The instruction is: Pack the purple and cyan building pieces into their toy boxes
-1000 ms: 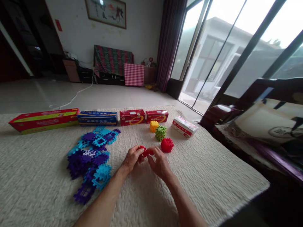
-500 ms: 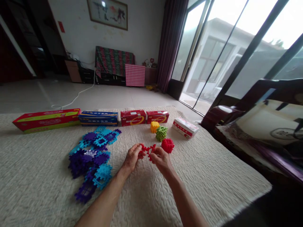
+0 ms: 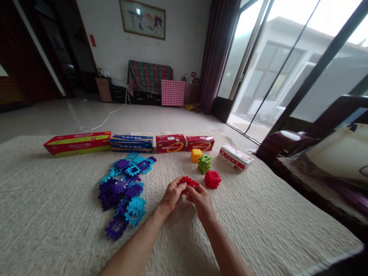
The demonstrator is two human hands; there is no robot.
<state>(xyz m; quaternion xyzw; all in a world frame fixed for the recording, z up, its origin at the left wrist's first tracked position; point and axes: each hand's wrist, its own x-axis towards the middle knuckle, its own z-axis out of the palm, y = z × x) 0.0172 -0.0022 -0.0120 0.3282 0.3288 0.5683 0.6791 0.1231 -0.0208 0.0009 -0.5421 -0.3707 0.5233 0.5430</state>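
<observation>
Red toothed plastic pieces (image 3: pixel 190 181) are between my two hands, low over the quilted cover. My left hand (image 3: pixel 174 194) pinches their left side, and my right hand (image 3: pixel 200 198) grips the right side. Fingers hide part of the pieces. Just right of my hands sits a red cube-like block (image 3: pixel 212 179), with a green one (image 3: pixel 205 164) and a yellow one (image 3: pixel 196 155) behind it. To the left lies a loose pile of purple pieces (image 3: pixel 116 227) and light blue pieces (image 3: pixel 135 211).
A long red and green box (image 3: pixel 79 144), a blue box (image 3: pixel 132 143) and two red boxes (image 3: pixel 170 144) (image 3: pixel 200 143) form a row behind. A white and red box (image 3: pixel 235 158) stands at the right, near a dark wooden armrest (image 3: pixel 290 140).
The view has turned slightly left, shifting the scene rightward. My hands have come closer together, and the red pieces, spread apart before, now look compact between my fingers.
</observation>
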